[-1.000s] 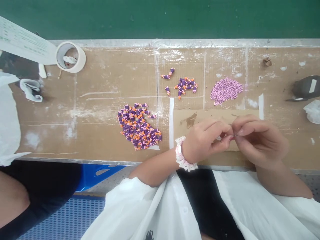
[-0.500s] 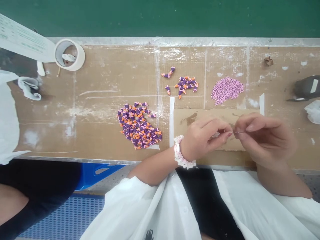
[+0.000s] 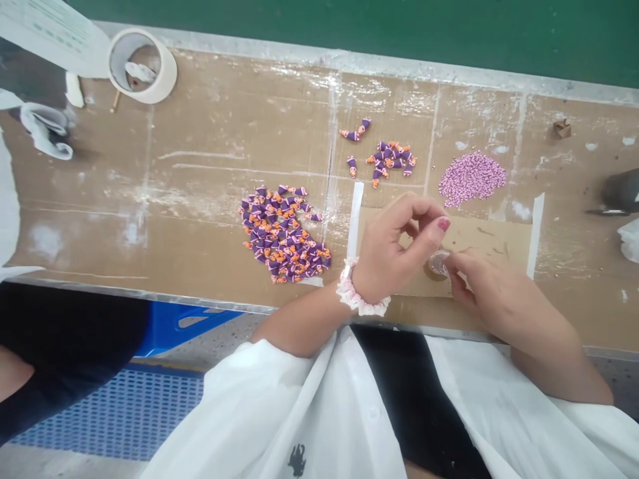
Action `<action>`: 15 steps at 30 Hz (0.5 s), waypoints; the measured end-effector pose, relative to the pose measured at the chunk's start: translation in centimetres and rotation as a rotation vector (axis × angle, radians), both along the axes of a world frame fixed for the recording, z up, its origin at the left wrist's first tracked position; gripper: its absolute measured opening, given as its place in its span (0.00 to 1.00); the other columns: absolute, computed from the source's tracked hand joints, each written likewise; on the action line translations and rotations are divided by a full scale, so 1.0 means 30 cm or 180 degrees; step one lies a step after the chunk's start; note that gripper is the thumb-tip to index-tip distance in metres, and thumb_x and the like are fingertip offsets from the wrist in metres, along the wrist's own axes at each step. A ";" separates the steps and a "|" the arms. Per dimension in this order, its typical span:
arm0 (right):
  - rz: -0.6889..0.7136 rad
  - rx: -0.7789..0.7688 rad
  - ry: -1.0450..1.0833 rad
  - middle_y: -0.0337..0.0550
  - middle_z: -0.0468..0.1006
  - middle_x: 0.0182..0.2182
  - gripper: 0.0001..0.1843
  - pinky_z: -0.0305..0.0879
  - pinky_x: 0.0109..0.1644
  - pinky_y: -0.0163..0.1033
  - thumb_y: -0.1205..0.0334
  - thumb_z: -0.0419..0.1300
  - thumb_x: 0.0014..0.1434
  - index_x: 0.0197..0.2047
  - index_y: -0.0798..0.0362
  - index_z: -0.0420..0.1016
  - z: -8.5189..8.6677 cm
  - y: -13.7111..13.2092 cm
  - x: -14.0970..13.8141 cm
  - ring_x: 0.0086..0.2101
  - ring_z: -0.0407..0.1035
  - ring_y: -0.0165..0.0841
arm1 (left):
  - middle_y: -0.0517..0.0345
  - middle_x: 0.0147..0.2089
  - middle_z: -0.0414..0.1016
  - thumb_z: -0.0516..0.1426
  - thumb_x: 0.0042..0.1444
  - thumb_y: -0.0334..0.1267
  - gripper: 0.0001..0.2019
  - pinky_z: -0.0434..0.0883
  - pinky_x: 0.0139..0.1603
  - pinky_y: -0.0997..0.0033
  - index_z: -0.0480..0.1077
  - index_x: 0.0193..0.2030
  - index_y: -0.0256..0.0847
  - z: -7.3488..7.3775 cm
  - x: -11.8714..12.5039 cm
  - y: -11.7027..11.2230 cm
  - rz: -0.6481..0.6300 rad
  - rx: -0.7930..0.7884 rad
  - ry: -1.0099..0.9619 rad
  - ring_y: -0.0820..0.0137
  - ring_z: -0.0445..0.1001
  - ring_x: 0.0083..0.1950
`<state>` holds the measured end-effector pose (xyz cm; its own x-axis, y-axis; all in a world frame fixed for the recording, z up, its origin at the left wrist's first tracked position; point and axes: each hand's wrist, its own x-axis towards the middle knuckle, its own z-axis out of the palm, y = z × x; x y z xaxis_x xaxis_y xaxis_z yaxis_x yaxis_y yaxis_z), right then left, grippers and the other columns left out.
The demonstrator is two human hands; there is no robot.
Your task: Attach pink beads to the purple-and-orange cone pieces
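My left hand, with a pink scrunchie on the wrist, is raised over a taped cardboard patch, thumb and fingers curled in a pinch; what it holds, if anything, is too small to see. My right hand rests low on the patch, fingers closed on a small clear round object lying there. A large heap of purple-and-orange pieces lies left of my left hand. A smaller group of them and a heap of pink beads lie beyond my hands.
A roll of masking tape and a printed sheet sit at the far left. Dark tool and crumpled white paper at the right edge. Another person's dark-clad leg is at lower left, beside a blue crate.
My hands separated: the right hand dropped to the cardboard onto a small clear round object, the left hand lifted slightly. The camera view tilted and shifted.
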<state>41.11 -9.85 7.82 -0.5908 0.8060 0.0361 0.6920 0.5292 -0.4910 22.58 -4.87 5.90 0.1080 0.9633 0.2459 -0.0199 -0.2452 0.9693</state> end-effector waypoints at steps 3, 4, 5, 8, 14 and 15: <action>0.0188 0.0305 -0.0199 0.42 0.72 0.30 0.10 0.58 0.30 0.37 0.72 0.51 0.63 0.46 0.53 0.65 0.011 0.008 -0.013 0.30 0.65 0.33 | 0.61 0.32 0.73 0.57 0.61 0.38 0.06 0.67 0.30 0.80 0.69 0.35 0.39 0.000 -0.004 0.002 -0.0008 -0.0037 -0.0145 0.79 0.71 0.32; 0.0219 0.0357 -0.0238 0.42 0.72 0.30 0.10 0.58 0.29 0.37 0.72 0.50 0.63 0.46 0.53 0.66 0.013 0.010 -0.015 0.29 0.66 0.33 | 0.61 0.32 0.73 0.57 0.61 0.37 0.06 0.67 0.30 0.80 0.69 0.35 0.39 -0.001 -0.004 0.002 -0.0017 -0.0055 -0.0168 0.80 0.71 0.31; 0.0222 0.0372 -0.0251 0.42 0.72 0.29 0.10 0.58 0.29 0.37 0.72 0.50 0.63 0.46 0.53 0.66 0.015 0.011 -0.016 0.29 0.66 0.34 | 0.61 0.31 0.73 0.57 0.61 0.38 0.06 0.67 0.29 0.80 0.69 0.35 0.39 -0.003 -0.003 0.002 -0.0025 -0.0081 -0.0172 0.80 0.70 0.31; 0.0098 0.0206 -0.0160 0.44 0.74 0.32 0.11 0.61 0.31 0.38 0.70 0.51 0.64 0.48 0.52 0.67 0.011 0.009 -0.004 0.32 0.68 0.35 | 0.61 0.32 0.73 0.56 0.62 0.39 0.07 0.67 0.28 0.80 0.69 0.35 0.39 -0.003 0.004 0.001 -0.0003 -0.0116 -0.0083 0.80 0.69 0.29; -0.0248 -0.0135 0.0308 0.42 0.78 0.36 0.12 0.66 0.33 0.38 0.69 0.56 0.62 0.47 0.46 0.68 0.025 0.010 0.046 0.32 0.73 0.34 | 0.56 0.35 0.75 0.53 0.64 0.39 0.07 0.71 0.37 0.72 0.70 0.38 0.40 0.043 -0.098 0.035 -0.0090 0.0555 0.1127 0.73 0.74 0.37; -0.0350 -0.0063 0.0465 0.42 0.78 0.36 0.12 0.67 0.33 0.38 0.70 0.57 0.61 0.46 0.45 0.68 0.033 0.014 0.052 0.32 0.74 0.34 | 0.55 0.37 0.75 0.53 0.64 0.39 0.07 0.72 0.41 0.69 0.70 0.39 0.41 0.049 -0.146 0.043 -0.0191 0.0705 0.1615 0.70 0.74 0.40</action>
